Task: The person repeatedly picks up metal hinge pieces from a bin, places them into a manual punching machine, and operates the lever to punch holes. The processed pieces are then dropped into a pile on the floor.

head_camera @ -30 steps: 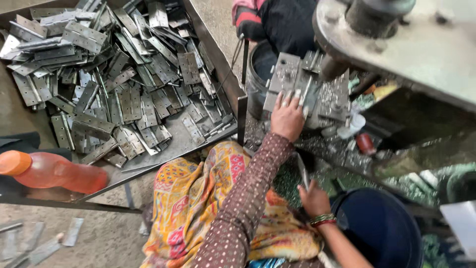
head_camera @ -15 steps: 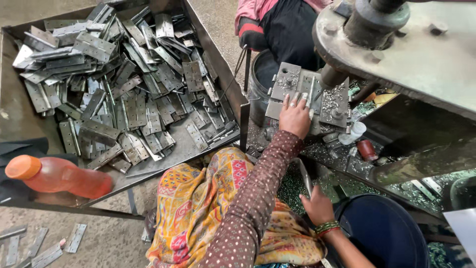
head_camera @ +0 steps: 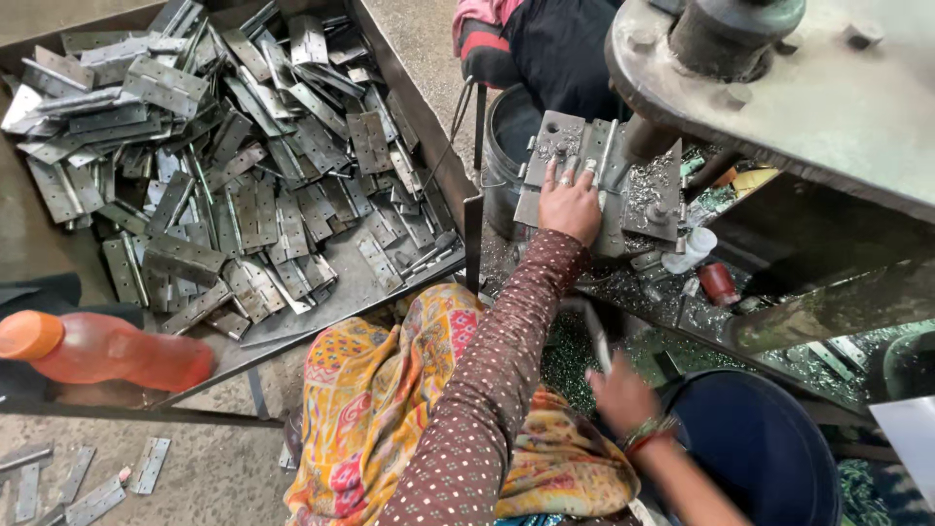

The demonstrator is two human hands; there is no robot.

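Two hands are at work, right of centre in the frame. Left hand (head_camera: pixel 570 203), on a brown dotted sleeve, lies palm down with fingers spread on a grey metal plate (head_camera: pixel 555 136) of the press fixture (head_camera: pixel 651 185), just below the machine's dark column (head_camera: pixel 648 136); its grip is flat and wide, closed on nothing. Right hand (head_camera: pixel 621 394), lower centre-right with bangles at the wrist, is blurred; its grip is narrow around a slim grey metal strip (head_camera: pixel 596 336) that points up toward the fixture. It sits just left of a dark blue tub (head_camera: pixel 769 458) in the lower right corner.

Many grey steel hinge leaves (head_camera: pixel 253 185) lie heaped loose in a large metal tray (head_camera: pixel 409 93) filling the upper left of the frame; the tray's right wall stands near the fixture, with a dark bucket (head_camera: pixel 502 166) between them. An orange plastic bottle (head_camera: pixel 107 353) lies on its side at the left edge, below the tray's front rim. Several more hinge pieces (head_camera: pixel 88 482) lie on the floor in the lower left corner. A yellow and red patterned cloth (head_camera: pixel 409 399) covers the lap at lower centre. Metal shavings and a small red cylinder (head_camera: pixel 719 282) rest on the machine's surface right of the fixture. Another person's dark clothing (head_camera: pixel 555 49) shows at the top centre.
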